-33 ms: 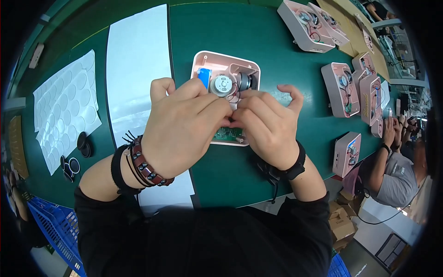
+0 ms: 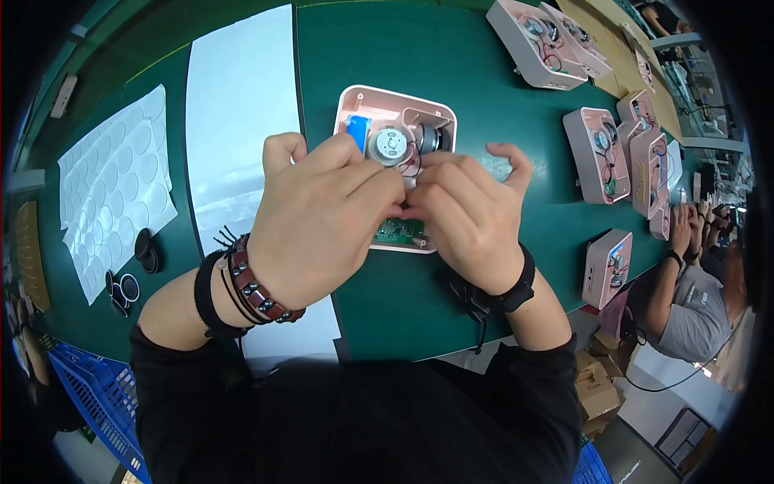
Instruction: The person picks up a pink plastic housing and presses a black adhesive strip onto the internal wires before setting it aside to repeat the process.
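A pink plastic housing (image 2: 394, 92), open side up, sits before me on the green table. Inside it are a blue block (image 2: 358, 132), a round silver-grey part (image 2: 391, 145), a dark round speaker (image 2: 430, 139) and thin dark and red wires (image 2: 414, 163). A green circuit board (image 2: 397, 232) shows at the housing's near end. My left hand (image 2: 322, 214) and my right hand (image 2: 472, 222) meet over the middle of the housing, closed, fingertips pinched together above the board. Whatever lies between the fingertips is hidden by the fingers; the wires run close to the right hand's fingers.
At right stand several similar pink housings (image 2: 597, 157) with parts inside. A long white sheet (image 2: 242, 97) lies left of my work, then sheets of round clear stickers (image 2: 121, 177) and dark rings (image 2: 148, 252). A co-worker (image 2: 693, 310) sits far right. A blue crate (image 2: 93, 395) stands lower left.
The housing sits very slightly higher in the picture. Both hands keep almost the same pinched pose.
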